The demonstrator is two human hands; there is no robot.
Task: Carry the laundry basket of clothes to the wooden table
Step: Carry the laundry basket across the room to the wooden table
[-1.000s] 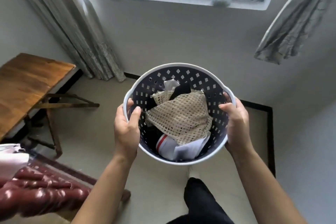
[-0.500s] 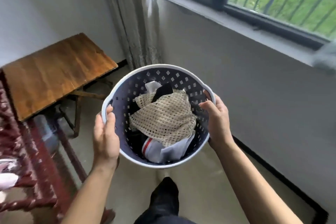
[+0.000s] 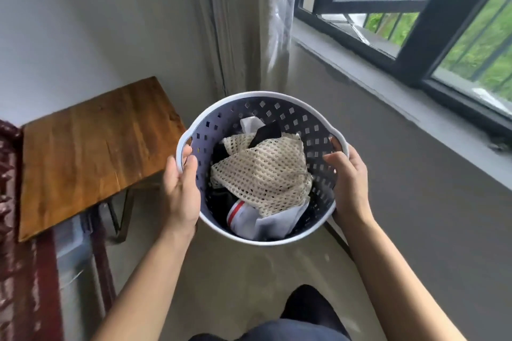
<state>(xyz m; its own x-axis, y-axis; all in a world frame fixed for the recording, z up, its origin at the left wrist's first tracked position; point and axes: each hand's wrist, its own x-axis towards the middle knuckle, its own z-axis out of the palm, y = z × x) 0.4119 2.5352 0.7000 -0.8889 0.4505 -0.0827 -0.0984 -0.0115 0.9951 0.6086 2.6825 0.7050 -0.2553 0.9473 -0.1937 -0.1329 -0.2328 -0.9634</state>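
I hold a round white-rimmed laundry basket (image 3: 279, 113) with perforated dark walls in the air in front of me. Inside lie clothes: a beige mesh garment (image 3: 263, 171) on top, white cloth with a red stripe (image 3: 249, 219) and dark pieces beneath. My left hand (image 3: 181, 191) grips the basket's left rim at its handle. My right hand (image 3: 347, 185) grips the right rim. The wooden table (image 3: 91, 152) stands to the left of the basket, lower down, with its near right corner just beside my left hand.
A grey curtain (image 3: 249, 22) hangs in the corner behind the basket. A dark-framed window (image 3: 415, 22) and its sill run along the right wall. A dark red patterned piece of furniture (image 3: 16, 257) and a clear plastic bin (image 3: 72, 252) sit at the lower left. My dark-clad leg (image 3: 307, 310) shows below.
The view has swung left; the table has come closer to the basket and now sits just beside my left hand. Both hands keep their grip on the rim.
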